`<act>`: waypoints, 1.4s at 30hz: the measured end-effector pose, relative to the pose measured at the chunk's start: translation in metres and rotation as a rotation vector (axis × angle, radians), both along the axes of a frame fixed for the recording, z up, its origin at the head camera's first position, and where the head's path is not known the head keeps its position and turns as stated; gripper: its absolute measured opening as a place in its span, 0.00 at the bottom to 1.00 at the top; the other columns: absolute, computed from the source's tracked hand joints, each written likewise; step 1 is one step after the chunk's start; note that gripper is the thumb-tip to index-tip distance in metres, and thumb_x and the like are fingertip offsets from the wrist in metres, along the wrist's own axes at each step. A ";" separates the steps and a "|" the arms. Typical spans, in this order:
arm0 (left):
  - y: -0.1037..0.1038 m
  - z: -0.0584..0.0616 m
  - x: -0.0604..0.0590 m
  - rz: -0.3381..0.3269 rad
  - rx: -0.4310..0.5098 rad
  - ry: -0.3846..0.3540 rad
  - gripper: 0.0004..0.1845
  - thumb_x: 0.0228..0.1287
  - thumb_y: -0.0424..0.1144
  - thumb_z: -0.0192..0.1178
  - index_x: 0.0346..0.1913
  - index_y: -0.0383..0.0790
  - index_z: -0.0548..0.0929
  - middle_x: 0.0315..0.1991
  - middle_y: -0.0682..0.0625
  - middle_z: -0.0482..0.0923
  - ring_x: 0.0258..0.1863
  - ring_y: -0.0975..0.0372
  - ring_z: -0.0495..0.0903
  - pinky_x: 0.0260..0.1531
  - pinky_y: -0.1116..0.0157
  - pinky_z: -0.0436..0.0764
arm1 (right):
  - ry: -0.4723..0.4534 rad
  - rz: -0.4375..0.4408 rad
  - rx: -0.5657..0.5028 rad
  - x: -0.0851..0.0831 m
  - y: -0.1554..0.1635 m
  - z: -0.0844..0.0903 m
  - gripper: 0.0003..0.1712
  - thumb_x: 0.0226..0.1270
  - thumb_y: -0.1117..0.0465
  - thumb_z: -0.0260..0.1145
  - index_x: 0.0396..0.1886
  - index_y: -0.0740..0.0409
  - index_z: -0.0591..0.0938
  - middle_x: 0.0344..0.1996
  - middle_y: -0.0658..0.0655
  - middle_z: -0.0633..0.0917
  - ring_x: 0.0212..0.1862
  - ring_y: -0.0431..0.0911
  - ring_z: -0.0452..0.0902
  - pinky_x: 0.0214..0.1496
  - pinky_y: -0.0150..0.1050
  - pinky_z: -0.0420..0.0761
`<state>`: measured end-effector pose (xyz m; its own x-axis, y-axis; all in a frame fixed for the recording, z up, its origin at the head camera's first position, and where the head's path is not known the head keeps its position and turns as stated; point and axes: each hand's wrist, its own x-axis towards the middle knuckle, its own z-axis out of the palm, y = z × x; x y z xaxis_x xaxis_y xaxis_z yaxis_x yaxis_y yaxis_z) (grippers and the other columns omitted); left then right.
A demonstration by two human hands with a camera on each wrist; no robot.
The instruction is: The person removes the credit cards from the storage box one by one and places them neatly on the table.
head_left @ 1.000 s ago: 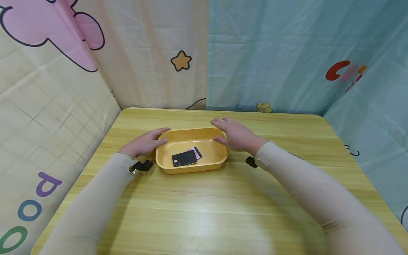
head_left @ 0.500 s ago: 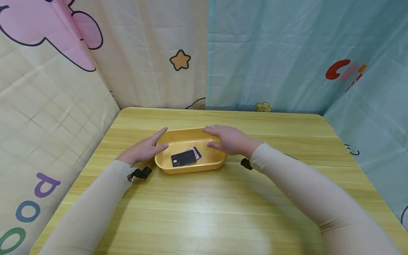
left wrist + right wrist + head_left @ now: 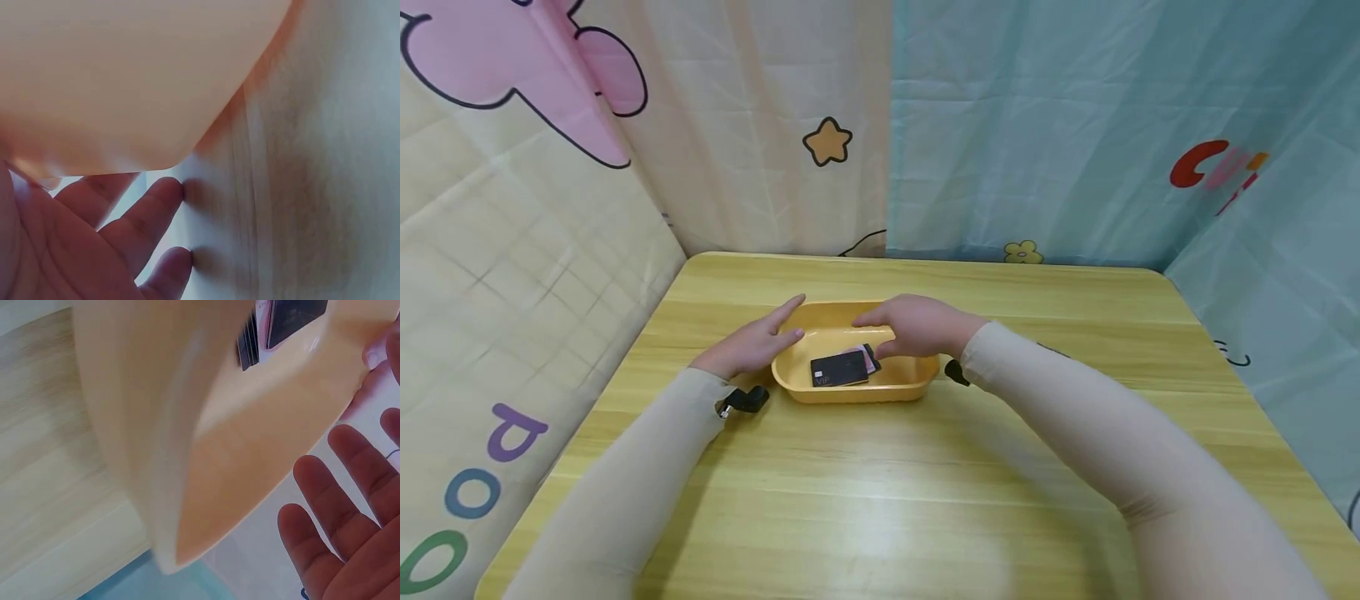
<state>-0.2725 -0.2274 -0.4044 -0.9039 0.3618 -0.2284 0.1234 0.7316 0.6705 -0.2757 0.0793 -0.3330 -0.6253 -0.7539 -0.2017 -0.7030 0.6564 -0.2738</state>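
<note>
A yellow-orange oval tray (image 3: pixel 850 393) stands on the table. Inside it lies a small stack of cards: a black card (image 3: pixel 839 369) marked VIP on top, pink and dark edges showing beneath. My left hand (image 3: pixel 748 348) is at the tray's left end, thumb over the rim; in the left wrist view its fingertips (image 3: pixel 164 190) rest on the table beside the tray wall. My right hand (image 3: pixel 921 325) hovers over the tray's right half, thumb close to the cards. In the right wrist view its fingers (image 3: pixel 310 481) are loosely extended and hold nothing.
The wooden table (image 3: pixel 850 500) extends around the tray on all sides. Printed curtains (image 3: pixel 1037 125) hang behind and at both sides. Black wrist-worn camera parts (image 3: pixel 747 400) stick out below the sleeves.
My right hand has moved left from the tray's right rim to over its inside, nearer the cards. My left hand stays at the left end, with only small shifts.
</note>
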 end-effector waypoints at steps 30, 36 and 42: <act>-0.003 -0.007 -0.009 0.030 0.132 -0.008 0.35 0.86 0.53 0.45 0.87 0.59 0.45 0.88 0.44 0.42 0.84 0.37 0.48 0.80 0.34 0.49 | -0.194 0.085 0.151 -0.040 -0.051 -0.020 0.42 0.65 0.60 0.78 0.78 0.39 0.74 0.67 0.55 0.82 0.69 0.48 0.77 0.71 0.45 0.77; -0.003 -0.010 -0.006 0.040 0.140 -0.008 0.35 0.86 0.53 0.45 0.87 0.60 0.45 0.88 0.44 0.42 0.84 0.37 0.48 0.79 0.33 0.49 | -0.220 0.089 0.201 -0.045 -0.055 -0.033 0.48 0.61 0.60 0.81 0.79 0.38 0.72 0.70 0.56 0.81 0.72 0.48 0.75 0.76 0.45 0.73; -0.004 -0.009 -0.004 0.045 0.144 0.000 0.35 0.86 0.52 0.44 0.87 0.59 0.45 0.88 0.44 0.42 0.85 0.39 0.46 0.80 0.34 0.48 | -0.159 0.162 0.231 -0.048 -0.056 -0.043 0.53 0.57 0.55 0.84 0.81 0.40 0.69 0.65 0.54 0.82 0.63 0.46 0.78 0.75 0.44 0.73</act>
